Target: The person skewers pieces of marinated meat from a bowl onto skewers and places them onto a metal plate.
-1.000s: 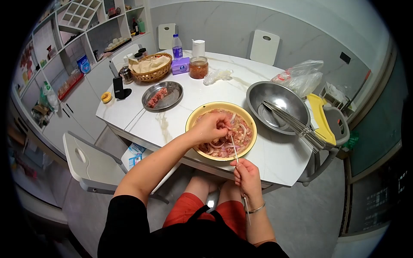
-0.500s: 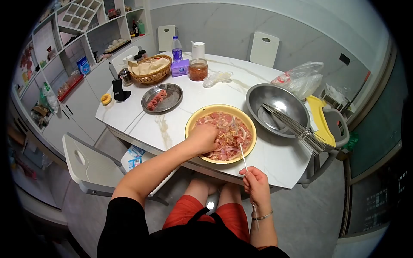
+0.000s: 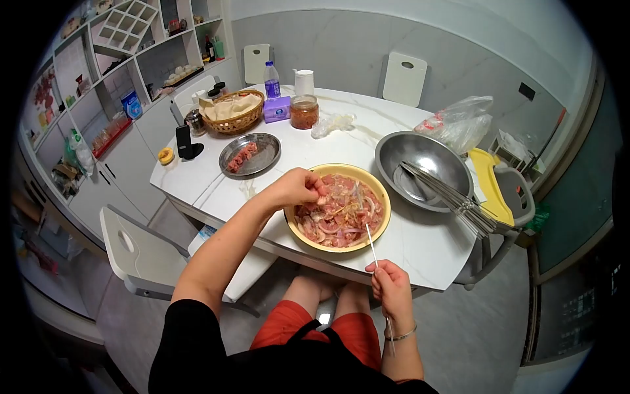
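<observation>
A yellow bowl (image 3: 341, 244) near the table's front edge holds raw meat pieces (image 3: 338, 213) mixed with sliced onion. Over the bowl's left side is my left hand (image 3: 298, 188), its fingers pinched on a small piece of meat. My right hand (image 3: 392, 287), in front of the table edge, is closed round a thin metal skewer (image 3: 372, 248). The skewer's upper end reaches over the meat in the bowl, and its lower end passes along my wrist. On a round metal plate (image 3: 266, 157) behind and to the left lies a skewer of meat (image 3: 243, 158).
A large steel bowl (image 3: 394, 154) with a bundle of skewers (image 3: 453, 200) stands right of the yellow bowl. Farther back are a wicker basket (image 3: 239, 123), a jar (image 3: 304, 113), a bottle (image 3: 272, 80), a purple box (image 3: 277, 109) and a plastic bag (image 3: 459, 121).
My left hand has reached into the meat and risen toward the bowl's left rim. My right hand has shifted slightly right and down with the skewer.
</observation>
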{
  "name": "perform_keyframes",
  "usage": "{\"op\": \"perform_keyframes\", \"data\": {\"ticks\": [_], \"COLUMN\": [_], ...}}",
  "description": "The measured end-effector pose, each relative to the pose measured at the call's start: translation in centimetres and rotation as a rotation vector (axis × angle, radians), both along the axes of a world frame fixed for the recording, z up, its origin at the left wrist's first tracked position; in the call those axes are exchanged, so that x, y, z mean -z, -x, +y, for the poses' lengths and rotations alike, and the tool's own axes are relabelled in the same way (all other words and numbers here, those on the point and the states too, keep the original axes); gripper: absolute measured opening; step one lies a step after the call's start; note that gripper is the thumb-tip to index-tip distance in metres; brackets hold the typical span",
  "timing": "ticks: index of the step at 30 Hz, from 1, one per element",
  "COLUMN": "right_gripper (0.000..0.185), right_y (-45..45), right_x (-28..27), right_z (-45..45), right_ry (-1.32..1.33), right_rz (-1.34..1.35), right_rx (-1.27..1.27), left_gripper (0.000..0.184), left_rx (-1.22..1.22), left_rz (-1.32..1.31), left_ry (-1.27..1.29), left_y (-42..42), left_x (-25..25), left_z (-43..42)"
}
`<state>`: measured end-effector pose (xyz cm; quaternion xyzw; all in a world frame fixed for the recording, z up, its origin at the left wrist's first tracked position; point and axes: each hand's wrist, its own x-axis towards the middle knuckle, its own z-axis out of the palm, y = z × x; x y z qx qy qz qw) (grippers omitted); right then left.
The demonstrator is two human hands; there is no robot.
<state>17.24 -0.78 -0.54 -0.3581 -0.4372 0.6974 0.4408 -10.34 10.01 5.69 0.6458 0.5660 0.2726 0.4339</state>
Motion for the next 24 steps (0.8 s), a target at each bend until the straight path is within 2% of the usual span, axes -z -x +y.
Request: {"op": "perform_keyframes", "data": {"ticks": [1, 3, 5, 6, 13, 18, 19, 22, 24], "right_gripper": [0.015, 0.015, 0.015, 0.015, 0.015, 0.015, 0.015, 0.015, 0.015], "right_y": [0.0, 0.1, 0.2, 0.2, 0.3, 0.5, 0.5, 0.6, 0.5], "right_x": [0.0, -0.1, -0.2, -0.3, -0.3, 0.0, 0.1, 0.1, 0.2], "right_z": [0.0, -0.1, -0.2, -0.2, -0.4, -0.3, -0.3, -0.4, -0.5], "right_ry": [0.000, 0.000, 0.001, 0.004, 0.016, 0.022, 0.023, 0.004, 0.000], "right_rz": [-0.008, -0.008, -0.011, -0.009, -0.020, -0.004, 0.003, 0.004, -0.001], "right_rx": [0.000, -0.003, -0.006, -0.005, -0.014, -0.030, -0.034, -0.035, -0.033], "left_gripper": [0.014, 0.019, 0.023, 0.027, 0.021, 0.021, 0.019, 0.018, 0.012], "left_rx": [-0.006, -0.021, 0.019, 0.020, -0.138, 0.020, 0.014, 0.004, -0.069], "left_rz": [-0.180, -0.202, 0.274, 0.422, 0.463, 0.661, 0.781, 0.824, 0.572], "left_ry": [0.001, -0.017, -0.194, -0.313, -0.364, -0.395, -0.408, -0.387, -0.364], "left_y": [0.3, 0.2, 0.0, -0.1, 0.5, -1.0, -1.6, -1.8, -1.1], "left_x": [0.1, 0.2, 0.9, 1.3, 0.3, 1.3, 2.0, 2.6, 2.4], "left_z": [0.2, 0.5, 0.4, 0.3, 0.1, -0.2, -0.1, 0.3, 0.5]}}
